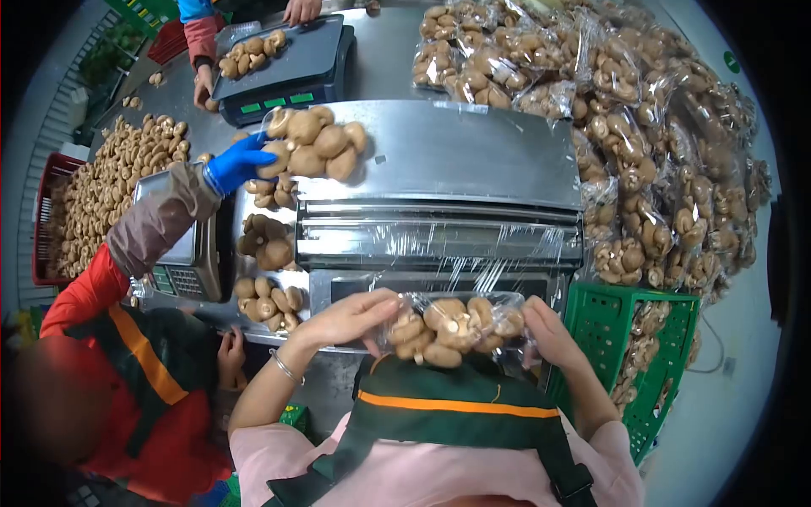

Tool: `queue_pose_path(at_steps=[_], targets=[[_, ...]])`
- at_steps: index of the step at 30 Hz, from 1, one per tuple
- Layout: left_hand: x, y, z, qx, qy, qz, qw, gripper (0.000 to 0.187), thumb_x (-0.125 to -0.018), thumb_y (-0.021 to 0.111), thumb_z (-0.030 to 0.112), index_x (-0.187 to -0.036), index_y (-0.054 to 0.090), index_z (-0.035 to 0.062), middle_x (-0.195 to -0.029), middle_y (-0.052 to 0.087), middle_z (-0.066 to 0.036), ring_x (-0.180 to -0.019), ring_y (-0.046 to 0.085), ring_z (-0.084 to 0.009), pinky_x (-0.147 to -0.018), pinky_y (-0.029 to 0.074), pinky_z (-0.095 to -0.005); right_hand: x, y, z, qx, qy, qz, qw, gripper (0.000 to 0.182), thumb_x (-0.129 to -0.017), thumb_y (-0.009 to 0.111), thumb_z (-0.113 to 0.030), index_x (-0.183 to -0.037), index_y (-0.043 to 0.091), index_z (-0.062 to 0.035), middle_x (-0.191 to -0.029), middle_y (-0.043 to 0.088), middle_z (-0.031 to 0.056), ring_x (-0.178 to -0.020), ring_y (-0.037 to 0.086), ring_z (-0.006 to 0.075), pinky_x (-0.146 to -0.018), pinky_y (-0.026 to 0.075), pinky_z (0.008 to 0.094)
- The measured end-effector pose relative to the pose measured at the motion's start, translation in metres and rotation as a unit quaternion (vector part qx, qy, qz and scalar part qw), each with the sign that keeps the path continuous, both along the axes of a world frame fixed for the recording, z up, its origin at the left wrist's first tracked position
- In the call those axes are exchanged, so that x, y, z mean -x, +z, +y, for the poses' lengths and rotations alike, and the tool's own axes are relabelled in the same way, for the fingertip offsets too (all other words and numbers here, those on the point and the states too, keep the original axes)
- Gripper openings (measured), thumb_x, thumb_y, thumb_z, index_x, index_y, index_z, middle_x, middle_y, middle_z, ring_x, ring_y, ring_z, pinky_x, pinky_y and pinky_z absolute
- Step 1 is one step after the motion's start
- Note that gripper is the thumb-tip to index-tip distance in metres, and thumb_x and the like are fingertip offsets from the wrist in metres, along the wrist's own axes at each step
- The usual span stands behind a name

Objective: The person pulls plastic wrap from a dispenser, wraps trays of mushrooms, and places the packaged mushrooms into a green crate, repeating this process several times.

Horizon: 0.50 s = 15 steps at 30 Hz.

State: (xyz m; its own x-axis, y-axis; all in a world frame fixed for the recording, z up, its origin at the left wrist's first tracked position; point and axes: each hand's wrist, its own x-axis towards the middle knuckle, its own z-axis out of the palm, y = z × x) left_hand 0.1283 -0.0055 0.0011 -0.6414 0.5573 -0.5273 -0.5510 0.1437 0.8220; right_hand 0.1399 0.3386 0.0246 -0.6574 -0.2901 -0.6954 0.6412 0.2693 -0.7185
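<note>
Hands, two, bare, apart: left hand [359, 317] at one end of a film-wrapped pack of mushrooms [452, 329], right hand [547, 328] at the other, both gripping the film. The pack lies between them, just on the near side of the wrapping machine [507, 156], my landmark throughout.

Hard to make out: the fingertips of both hands, lost in glare and creased film; I cannot tell how tightly they press. The near edge of the machine, partly covered by pack and hands. Cut off: a person at the far side, only sleeves and hands in my view.

Left of the machine: three clusters of mushrooms [269, 304], stacked along its side; a scale [187, 241], half hidden under a co-worker's sleeve [152, 220]; past it, loose mushrooms [135, 160] and a red crate [42, 220]. Over its far left corner, a blue-gloved hand [236, 166] holds a mushroom bunch [312, 144] — its fingertips I cannot see. Beyond: a second scale [291, 63], mushrooms on top.

Right of the machine: a heap of bagged mushrooms [642, 160] — and, nearer, a green crate [596, 329], bags inside
</note>
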Motion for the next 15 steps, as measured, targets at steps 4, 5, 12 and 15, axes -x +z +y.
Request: queue_pose_path(at_steps=[4,5,12,15], targets=[[-0.022,-0.061,-0.004,0.045,0.227,-0.052,0.971,0.025,-0.091,0.055,0.022,-0.094,0.059,-0.0017,-0.077,0.059,-0.005,-0.058,0.059,-0.0116,-0.054,0.050,-0.0209,-0.015,-0.070,0.002,-0.001,-0.080,0.075,0.994,0.021,-0.095,0.039,-0.024,-0.095,0.046,-0.0040,-0.084,0.048,0.0079,-0.052,0.053,0.0145,-0.039,0.048,0.0252],[-0.025,-0.063,0.001,0.054,0.274,0.000,0.960,0.024,-0.091,0.054,0.023,-0.090,0.058,-0.0004,-0.074,0.058,-0.004,-0.055,0.056,-0.0100,-0.051,0.048,-0.0201,-0.021,-0.070,-0.006,0.003,-0.185,0.107,0.977,0.023,-0.095,0.041,-0.024,-0.098,0.048,-0.0025,-0.083,0.051,0.0078,-0.052,0.052,0.0127,-0.040,0.045,0.0224],[-0.039,-0.068,0.025,0.021,0.603,0.006,0.798,0.020,-0.093,0.050,0.024,-0.081,0.052,0.0083,-0.061,0.045,0.006,-0.051,0.038,-0.0038,-0.045,0.031,-0.0192,-0.046,-0.054,-0.013,0.048,-0.357,0.081,0.929,0.022,-0.095,0.044,-0.023,-0.077,0.046,-0.0108,-0.055,0.035,-0.0064,-0.044,0.033,0.0012,-0.036,0.024,0.0163],[-0.110,-0.056,0.007,-0.009,0.604,-0.124,0.787,0.025,-0.090,0.056,0.031,-0.074,0.050,0.0122,-0.056,0.039,0.007,-0.044,0.033,-0.0038,-0.038,0.025,-0.0199,-0.086,-0.045,0.005,0.039,-0.395,-0.027,0.917,0.025,-0.094,0.045,-0.025,-0.073,0.042,-0.0133,-0.055,0.033,-0.0058,-0.042,0.032,0.0041,-0.035,0.025,0.0216]])
